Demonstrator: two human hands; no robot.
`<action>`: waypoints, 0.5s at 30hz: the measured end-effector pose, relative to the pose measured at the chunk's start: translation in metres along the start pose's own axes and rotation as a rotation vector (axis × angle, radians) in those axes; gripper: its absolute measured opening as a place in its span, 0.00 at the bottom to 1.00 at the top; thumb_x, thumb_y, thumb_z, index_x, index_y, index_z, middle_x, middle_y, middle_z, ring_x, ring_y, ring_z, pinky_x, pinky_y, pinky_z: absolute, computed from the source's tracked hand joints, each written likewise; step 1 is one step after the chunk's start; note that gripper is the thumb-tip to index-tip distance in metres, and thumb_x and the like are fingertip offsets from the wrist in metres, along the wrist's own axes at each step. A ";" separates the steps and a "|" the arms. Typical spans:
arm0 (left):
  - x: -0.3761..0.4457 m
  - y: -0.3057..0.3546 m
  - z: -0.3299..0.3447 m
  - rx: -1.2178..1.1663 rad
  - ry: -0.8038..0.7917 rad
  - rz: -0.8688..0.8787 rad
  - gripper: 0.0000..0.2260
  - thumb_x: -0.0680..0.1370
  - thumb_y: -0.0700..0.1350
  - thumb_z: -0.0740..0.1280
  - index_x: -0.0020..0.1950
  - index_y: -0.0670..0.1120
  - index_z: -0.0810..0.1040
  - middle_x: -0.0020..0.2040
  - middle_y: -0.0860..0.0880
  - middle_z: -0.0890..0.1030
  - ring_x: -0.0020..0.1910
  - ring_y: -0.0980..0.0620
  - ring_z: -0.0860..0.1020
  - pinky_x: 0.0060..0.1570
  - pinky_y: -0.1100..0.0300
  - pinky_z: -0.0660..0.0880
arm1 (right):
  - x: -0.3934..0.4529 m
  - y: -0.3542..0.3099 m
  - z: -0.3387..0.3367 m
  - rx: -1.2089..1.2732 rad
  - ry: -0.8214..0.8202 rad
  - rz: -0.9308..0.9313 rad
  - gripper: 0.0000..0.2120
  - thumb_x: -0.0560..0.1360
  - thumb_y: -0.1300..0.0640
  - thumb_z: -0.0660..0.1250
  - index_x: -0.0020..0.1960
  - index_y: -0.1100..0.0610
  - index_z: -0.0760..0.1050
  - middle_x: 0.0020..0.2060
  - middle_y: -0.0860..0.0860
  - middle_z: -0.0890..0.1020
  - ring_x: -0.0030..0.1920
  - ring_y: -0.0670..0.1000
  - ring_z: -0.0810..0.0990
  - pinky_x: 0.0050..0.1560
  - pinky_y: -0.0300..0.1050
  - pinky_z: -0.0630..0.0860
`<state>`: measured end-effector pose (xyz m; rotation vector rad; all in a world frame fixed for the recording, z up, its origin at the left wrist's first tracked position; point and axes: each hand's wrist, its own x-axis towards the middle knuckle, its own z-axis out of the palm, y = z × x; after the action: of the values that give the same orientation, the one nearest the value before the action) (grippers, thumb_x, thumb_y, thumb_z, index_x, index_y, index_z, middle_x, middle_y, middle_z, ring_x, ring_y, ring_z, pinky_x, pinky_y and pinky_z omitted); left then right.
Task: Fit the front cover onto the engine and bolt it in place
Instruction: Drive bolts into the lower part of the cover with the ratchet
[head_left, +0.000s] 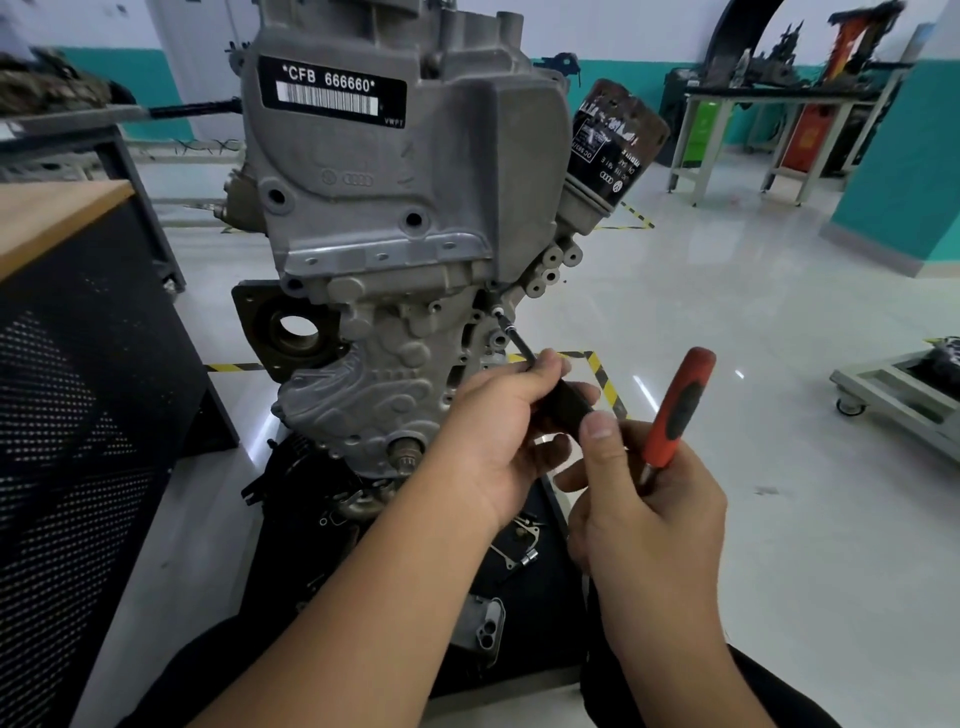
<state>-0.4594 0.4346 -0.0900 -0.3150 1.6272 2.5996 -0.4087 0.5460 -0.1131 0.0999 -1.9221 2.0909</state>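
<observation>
You are over a glossy pale floor (727, 322) marked with yellow-and-black tape, in a workshop with white-and-teal walls. The engine (395, 218) stands upright on a dark base (540, 613) on that floor. Left of the engine is a black perforated cabinet with a wooden top (57, 218); far behind the engine on the right stands a metal-framed desk (769, 135) loaded with parts.

Your left hand (498, 431) reaches up from below the engine, its fingers (545, 364) curled round the dark handle of a long thin driver (524, 353). Your right hand (649, 499), just right of the left, grips a red-handled tool (675, 410) with the thumb pressed along the driver's handle.

The front cover (384, 332), grey ribbed casting, sits against the engine's lower face. The driver's long axis slants up and left from your hands, its tip meeting a bolt (497, 312) at the cover's upper right edge, below the oil filter (613, 140). The red-handled tool slants up and right.
</observation>
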 end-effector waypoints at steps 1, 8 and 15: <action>0.000 0.000 0.001 -0.009 0.022 0.000 0.08 0.80 0.49 0.70 0.50 0.45 0.81 0.41 0.45 0.86 0.35 0.49 0.83 0.36 0.58 0.78 | 0.000 0.001 0.001 0.027 0.001 0.015 0.16 0.67 0.35 0.74 0.48 0.43 0.80 0.32 0.53 0.82 0.30 0.57 0.78 0.33 0.51 0.76; -0.002 0.000 -0.002 0.023 -0.008 -0.024 0.12 0.82 0.52 0.66 0.58 0.44 0.80 0.48 0.45 0.88 0.38 0.50 0.84 0.36 0.60 0.79 | -0.006 0.009 0.006 -0.098 0.077 0.005 0.13 0.74 0.41 0.73 0.41 0.49 0.80 0.30 0.52 0.82 0.29 0.54 0.80 0.27 0.42 0.76; 0.001 0.001 -0.004 0.013 0.053 -0.010 0.09 0.78 0.48 0.73 0.50 0.42 0.82 0.40 0.43 0.86 0.39 0.45 0.84 0.47 0.47 0.83 | -0.005 0.007 0.010 -0.034 0.050 0.046 0.13 0.66 0.42 0.80 0.46 0.42 0.79 0.36 0.48 0.85 0.32 0.52 0.82 0.32 0.43 0.78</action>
<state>-0.4599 0.4305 -0.0913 -0.3936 1.6529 2.5938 -0.4071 0.5346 -0.1197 -0.0036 -1.9465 2.0687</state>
